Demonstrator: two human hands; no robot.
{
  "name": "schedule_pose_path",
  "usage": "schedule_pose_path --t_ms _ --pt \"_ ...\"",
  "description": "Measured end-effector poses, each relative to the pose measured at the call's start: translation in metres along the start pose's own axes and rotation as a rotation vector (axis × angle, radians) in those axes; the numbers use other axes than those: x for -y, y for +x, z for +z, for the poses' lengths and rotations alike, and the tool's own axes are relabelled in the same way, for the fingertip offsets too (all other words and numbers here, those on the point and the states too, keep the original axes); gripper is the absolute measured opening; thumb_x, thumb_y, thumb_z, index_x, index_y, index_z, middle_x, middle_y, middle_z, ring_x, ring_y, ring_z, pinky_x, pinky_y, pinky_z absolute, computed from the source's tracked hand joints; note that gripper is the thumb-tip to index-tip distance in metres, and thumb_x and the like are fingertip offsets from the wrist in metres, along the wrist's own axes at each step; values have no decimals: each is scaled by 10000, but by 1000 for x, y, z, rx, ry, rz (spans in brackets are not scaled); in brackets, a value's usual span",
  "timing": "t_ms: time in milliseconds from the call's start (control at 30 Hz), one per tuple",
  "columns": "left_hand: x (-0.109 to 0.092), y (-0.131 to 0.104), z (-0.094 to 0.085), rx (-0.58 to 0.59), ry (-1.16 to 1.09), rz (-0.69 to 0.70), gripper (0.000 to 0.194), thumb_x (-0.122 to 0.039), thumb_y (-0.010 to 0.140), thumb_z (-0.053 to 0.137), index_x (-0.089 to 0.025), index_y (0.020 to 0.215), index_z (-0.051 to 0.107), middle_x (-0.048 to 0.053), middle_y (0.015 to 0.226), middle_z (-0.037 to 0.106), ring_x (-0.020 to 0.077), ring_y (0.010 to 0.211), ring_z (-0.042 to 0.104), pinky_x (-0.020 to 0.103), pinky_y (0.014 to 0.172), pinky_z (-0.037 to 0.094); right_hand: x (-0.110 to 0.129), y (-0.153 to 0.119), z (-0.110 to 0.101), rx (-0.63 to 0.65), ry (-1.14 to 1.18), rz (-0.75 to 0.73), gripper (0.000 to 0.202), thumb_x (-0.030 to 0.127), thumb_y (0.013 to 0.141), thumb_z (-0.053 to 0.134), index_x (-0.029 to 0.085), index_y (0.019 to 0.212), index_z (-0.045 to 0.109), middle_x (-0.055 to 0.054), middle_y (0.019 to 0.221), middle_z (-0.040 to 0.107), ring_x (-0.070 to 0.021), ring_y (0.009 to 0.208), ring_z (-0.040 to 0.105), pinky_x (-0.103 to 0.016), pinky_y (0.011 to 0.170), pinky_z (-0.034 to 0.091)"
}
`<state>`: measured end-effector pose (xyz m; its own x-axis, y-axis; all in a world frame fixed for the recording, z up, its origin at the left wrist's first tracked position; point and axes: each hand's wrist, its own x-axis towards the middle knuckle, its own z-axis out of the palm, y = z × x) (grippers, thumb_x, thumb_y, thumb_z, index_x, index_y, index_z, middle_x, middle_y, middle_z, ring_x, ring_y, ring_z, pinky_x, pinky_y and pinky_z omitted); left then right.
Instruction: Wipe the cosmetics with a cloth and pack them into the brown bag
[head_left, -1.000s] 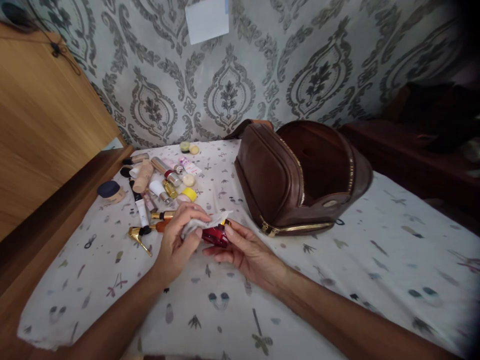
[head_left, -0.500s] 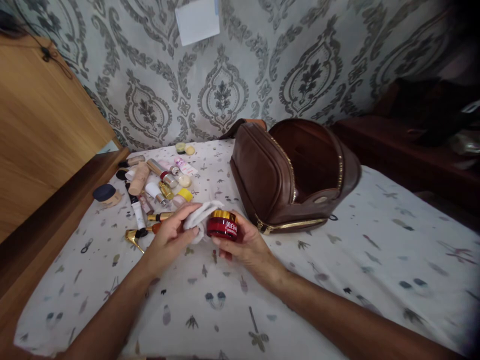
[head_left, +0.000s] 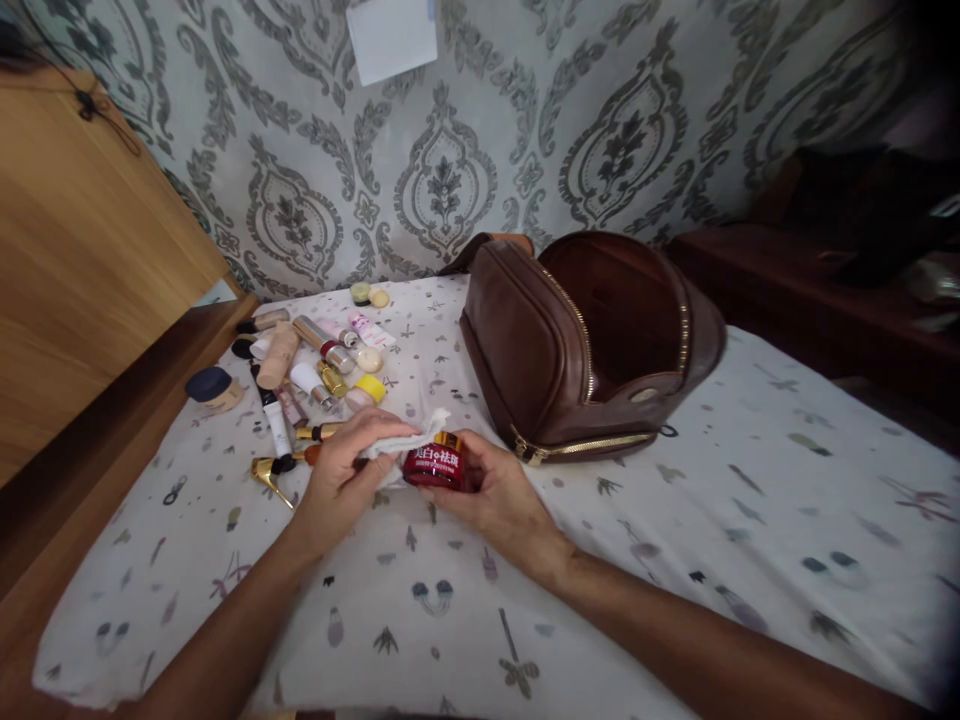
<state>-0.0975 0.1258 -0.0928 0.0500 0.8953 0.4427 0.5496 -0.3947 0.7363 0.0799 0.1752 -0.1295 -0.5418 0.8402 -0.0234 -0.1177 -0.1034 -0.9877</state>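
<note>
A small red jar (head_left: 435,464) with a gold lid and white lettering is held near the middle of the view. My right hand (head_left: 504,495) grips it from the right side, thumb below and fingers behind. In my left hand (head_left: 339,478) is a folded white cloth (head_left: 401,441), pinched between thumb and fingers; the cloth lies against the left and top of the jar and covers part of the lid. Both hands are just above the patterned white sheet (head_left: 420,640).
An open brown bag (head_left: 525,350) with gold zippers stands right of centre. Several cosmetics lie at the left, among them a beige bottle (head_left: 278,357) and a dark-lidded jar (head_left: 213,388). A wooden panel (head_left: 90,250) borders the left; patterned wallpaper (head_left: 442,180) rises behind.
The jar has turned, so more of its lettering faces the camera, and shifted slightly left. The cloth has moved over its lid, with my left hand a little nearer the jar.
</note>
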Motion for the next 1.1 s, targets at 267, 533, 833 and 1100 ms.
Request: schedule_pose_path --t_ms 267,533,833,1100 --pt "-4 3 -9 -195 63 -131 184 -270 871 560 -207 706 612 -13 698 530 168 679 493 308 649 384 3 -1 -1 -25 4 -59 296 263 672 780 210 899 597 22 814 637 -150 750 594 -266 707 487" --pt "-12 -5 14 -109 156 -96 187 -233 933 455 -214 777 556 8 771 528 179 760 519 324 713 398 -3 -6 2 -27 -239 -79 298 137 647 687 216 913 580 17 808 659 -161 740 606 -261 672 494" --pt "-8 -6 26 -274 -257 -331 244 -276 818 652 -222 1024 533 36 1050 608 208 1087 561 364 985 413 -5 -5 3 4 -189 -75 257 166 665 705 218 896 605 16 817 668 -164 750 624 -265 695 515" --pt "-6 -13 27 -75 -405 -353 354 -455 943 450 -254 1210 568 76 1271 603 255 1254 498 389 1032 419 -2 -3 1 -11 -151 -50 284 261 688 775 210 926 628 -10 866 689 -189 796 641 -298 745 524"
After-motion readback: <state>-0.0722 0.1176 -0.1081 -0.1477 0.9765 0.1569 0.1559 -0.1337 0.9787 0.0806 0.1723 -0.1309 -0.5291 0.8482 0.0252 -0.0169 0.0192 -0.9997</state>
